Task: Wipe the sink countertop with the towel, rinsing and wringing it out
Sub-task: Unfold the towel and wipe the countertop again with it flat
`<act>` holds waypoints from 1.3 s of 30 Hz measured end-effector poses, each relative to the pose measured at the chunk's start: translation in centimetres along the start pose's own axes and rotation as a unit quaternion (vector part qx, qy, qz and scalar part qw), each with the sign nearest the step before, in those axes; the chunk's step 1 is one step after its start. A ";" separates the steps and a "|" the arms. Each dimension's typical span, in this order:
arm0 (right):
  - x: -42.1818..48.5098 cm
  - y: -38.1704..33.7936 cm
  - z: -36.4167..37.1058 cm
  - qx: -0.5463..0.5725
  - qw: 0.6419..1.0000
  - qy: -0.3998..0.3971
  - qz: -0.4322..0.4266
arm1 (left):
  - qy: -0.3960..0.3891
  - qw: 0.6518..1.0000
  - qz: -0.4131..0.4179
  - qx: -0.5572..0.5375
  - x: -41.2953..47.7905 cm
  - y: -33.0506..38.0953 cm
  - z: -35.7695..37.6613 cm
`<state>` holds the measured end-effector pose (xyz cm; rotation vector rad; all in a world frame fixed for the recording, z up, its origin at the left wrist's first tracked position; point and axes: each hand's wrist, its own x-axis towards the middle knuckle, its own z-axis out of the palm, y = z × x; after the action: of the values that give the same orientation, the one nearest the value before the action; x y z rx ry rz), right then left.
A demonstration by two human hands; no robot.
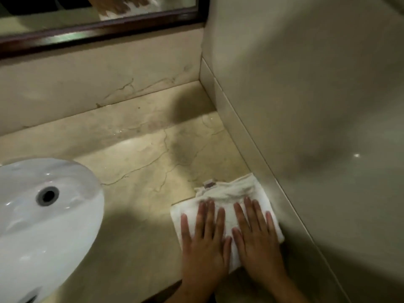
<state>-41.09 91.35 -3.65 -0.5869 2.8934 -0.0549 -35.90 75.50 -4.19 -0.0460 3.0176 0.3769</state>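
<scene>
dim, warm cast | soft blur overall | glare on sink (43, 215) | dark shadows on countertop (140, 162), wall (317, 106)

Open bench (140, 154) stretching from the towel (229, 193) to the back wall (98, 73), side wall (306, 106) tight on the right, sink (43, 215) blocking the left

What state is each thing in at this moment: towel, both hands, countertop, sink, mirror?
towel: folded, lying flat on the countertop against the right wall, grey smudges on its far part.
left hand: open, palm flat on the towel.
right hand: open, palm flat on the towel, beside the left.
countertop: veined stone, some wet droplets near the back.
sink: white basin, no water running in view.
mirror: only its lower edge shows.
</scene>
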 end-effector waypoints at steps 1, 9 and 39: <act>-0.8 0.1 0.1 0.000 1.000 -0.003 0.002 | 0.007 1.000 0.001 0.006 -0.7 0.3 0.4; 1.5 -0.2 -0.1 -0.007 1.000 -0.016 -0.005 | -0.007 1.000 -0.005 -0.007 1.2 -0.8 -0.2; 37.6 -10.0 -5.6 -0.005 0.996 0.032 -0.086 | 0.054 0.994 -0.094 0.030 29.9 -21.0 -7.0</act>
<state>-72.31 67.51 -4.09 -0.8496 2.8981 -0.0832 -65.42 52.90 -5.66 -0.3560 3.0933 0.2749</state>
